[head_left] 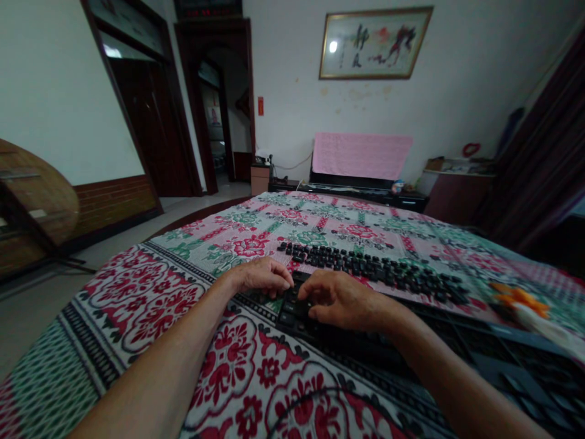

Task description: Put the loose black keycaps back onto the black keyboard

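Note:
A black keyboard [292, 314] lies on a table under a red, green and white flowered cloth [150, 305], running off to the lower right. Beyond it, several loose black keycaps [375, 268] sit in rows on the cloth. My left hand [262, 274] rests at the keyboard's left end with its fingers curled together, the tips touching the edge. My right hand [342, 299] is bent over the keys beside it, fingertips pressed down on the keyboard. What either hand pinches, if anything, is hidden.
An orange and white object [525, 305] lies on the cloth at the right. Behind the table stands a low dark cabinet with a pink cloth-covered screen [361, 155]. A folded round wooden tabletop [36, 195] leans at the left. An open doorway [219, 116] is at the back.

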The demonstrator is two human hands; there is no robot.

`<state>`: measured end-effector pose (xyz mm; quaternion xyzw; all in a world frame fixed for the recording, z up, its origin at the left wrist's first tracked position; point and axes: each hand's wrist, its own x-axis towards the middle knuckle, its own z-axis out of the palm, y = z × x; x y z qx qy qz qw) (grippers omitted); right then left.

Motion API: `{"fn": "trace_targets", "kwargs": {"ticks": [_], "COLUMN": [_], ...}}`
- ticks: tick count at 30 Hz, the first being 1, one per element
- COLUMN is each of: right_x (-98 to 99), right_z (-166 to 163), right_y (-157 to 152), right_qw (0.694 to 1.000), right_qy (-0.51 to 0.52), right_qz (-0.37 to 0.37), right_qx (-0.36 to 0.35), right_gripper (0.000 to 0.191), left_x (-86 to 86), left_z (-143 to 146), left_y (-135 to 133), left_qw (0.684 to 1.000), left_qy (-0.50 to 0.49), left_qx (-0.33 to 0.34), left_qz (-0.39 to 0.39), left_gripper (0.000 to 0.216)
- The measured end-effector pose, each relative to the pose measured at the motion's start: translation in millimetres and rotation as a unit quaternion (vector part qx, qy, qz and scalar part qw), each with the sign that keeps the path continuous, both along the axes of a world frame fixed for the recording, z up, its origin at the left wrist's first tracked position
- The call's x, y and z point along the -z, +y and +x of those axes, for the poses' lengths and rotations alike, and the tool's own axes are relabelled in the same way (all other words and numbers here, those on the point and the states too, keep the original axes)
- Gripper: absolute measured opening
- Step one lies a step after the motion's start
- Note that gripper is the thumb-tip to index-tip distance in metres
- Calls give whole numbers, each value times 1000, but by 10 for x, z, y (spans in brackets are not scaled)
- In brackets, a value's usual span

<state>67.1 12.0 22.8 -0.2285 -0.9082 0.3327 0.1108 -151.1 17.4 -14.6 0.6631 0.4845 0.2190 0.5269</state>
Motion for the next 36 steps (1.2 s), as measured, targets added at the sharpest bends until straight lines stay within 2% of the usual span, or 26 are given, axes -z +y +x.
{"fn": "trace_targets", "kwargs": {"ticks": [3, 8, 15, 24, 30, 36], "right_x": [-23, -84, -55, -88, -60, -48], "right_z": [22, 9, -20, -16, -13, -43], "right_y": [-10, -86, -125, -134, -129, -162], "right_qw": [999, 998, 997, 994, 995, 993], "right_qy": [-20, -26, -37, -23, -35, -29], "right_qz": [-13, 42, 40, 65, 45, 77], "right_qx": [-23, -45, -52, -79, -86, -87], "right_gripper": [29, 21, 34, 39, 39, 42], "left_x": [1, -6, -16, -31, -38, -31], "left_z": [-3, 2, 8, 12, 15, 16], "left_y": [0, -3, -1, -14, -16, -12], "left_qw": [1000, 1000, 1000, 1000, 1000, 1000], "left_qy": [-3, -4, 5, 5, 10, 13], "left_qx": [4, 2, 1, -2, 0, -1], "left_qz": [-1, -6, -2, -5, -3, -2], "left_gripper": [26, 28, 28, 30, 28, 29]}}
